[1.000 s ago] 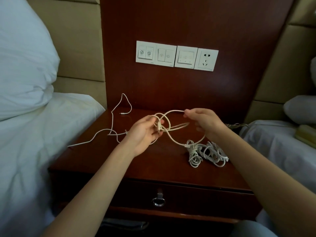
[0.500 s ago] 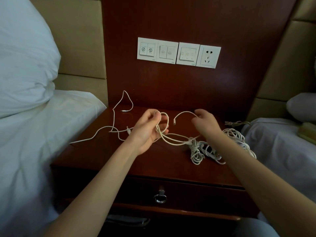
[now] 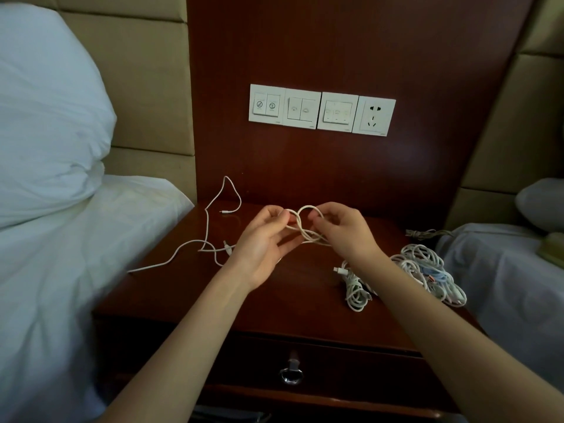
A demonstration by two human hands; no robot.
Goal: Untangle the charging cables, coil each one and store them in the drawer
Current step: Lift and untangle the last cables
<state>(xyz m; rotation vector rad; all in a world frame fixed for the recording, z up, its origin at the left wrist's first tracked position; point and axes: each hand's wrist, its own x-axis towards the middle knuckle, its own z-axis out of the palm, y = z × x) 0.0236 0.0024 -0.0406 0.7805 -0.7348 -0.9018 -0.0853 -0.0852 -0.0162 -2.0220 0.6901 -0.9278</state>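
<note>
Above the dark wooden nightstand [image 3: 293, 303] both hands work one white charging cable [image 3: 305, 230] wound into small loops. My left hand [image 3: 262, 239] pinches the loops at their left side, and my right hand [image 3: 341, 230] pinches the top of a loop at the right. A second thin white cable [image 3: 210, 236] lies loose on the nightstand's left part and trails onto the bed. A tangled heap of white cables [image 3: 424, 273] sits at the right, partly behind my right forearm. The drawer [image 3: 335, 370] below is closed, with a metal ring pull [image 3: 291, 374].
A bed with white sheets [image 3: 61, 285] and a pillow [image 3: 45, 117] borders the nightstand on the left. Another white-covered bed [image 3: 506, 285] stands on the right. A row of wall switches and a socket [image 3: 320, 109] is set in the wooden panel behind.
My right hand has moved left toward my left hand, and the wide loop of cable has drawn in to small loops held between both hands.
</note>
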